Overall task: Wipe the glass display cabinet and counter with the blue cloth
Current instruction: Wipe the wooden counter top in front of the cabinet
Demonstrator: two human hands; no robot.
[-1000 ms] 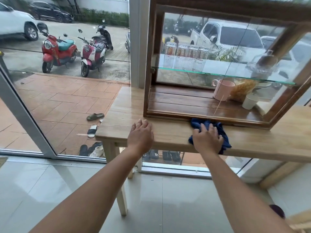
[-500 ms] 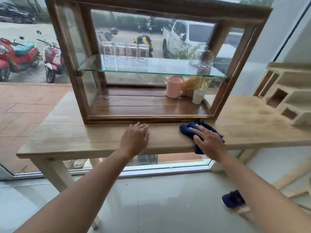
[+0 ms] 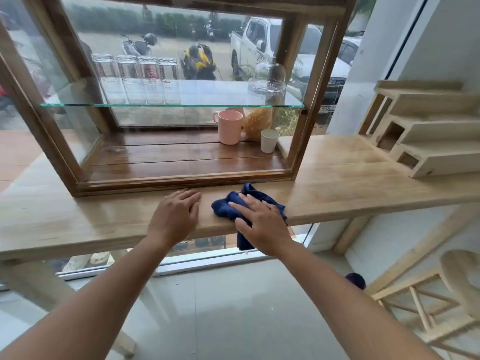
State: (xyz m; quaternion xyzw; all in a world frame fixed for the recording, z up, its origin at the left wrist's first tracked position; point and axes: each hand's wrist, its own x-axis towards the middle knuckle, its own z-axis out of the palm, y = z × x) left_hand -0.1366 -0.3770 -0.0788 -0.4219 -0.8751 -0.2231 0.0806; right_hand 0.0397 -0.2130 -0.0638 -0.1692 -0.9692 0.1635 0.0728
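A wood-framed glass display cabinet (image 3: 54, 149) stands on a pale wooden counter (image 3: 337, 183). The dark blue cloth (image 3: 226, 207) lies bunched on the counter's front edge, just in front of the cabinet, with one corner hanging over the edge. My right hand (image 3: 259, 224) presses flat on top of the cloth, fingers spread. My left hand (image 3: 175, 216) rests palm down on the bare counter right beside the cloth, holding nothing.
Inside the cabinet are a pink mug (image 3: 230, 127), a small white cup (image 3: 269, 141), a bag of snacks (image 3: 257, 122) and, on the glass shelf (image 3: 155, 105), several glasses and a glass dome. Stepped wooden shelving (image 3: 428, 141) occupies the counter's right end. Wooden frames (image 3: 415, 302) lean at lower right.
My view has swung right, so the cabinet now sits centred. My right hand slid the cloth leftward along the counter, closer to my left hand, which stays planted on the wood.
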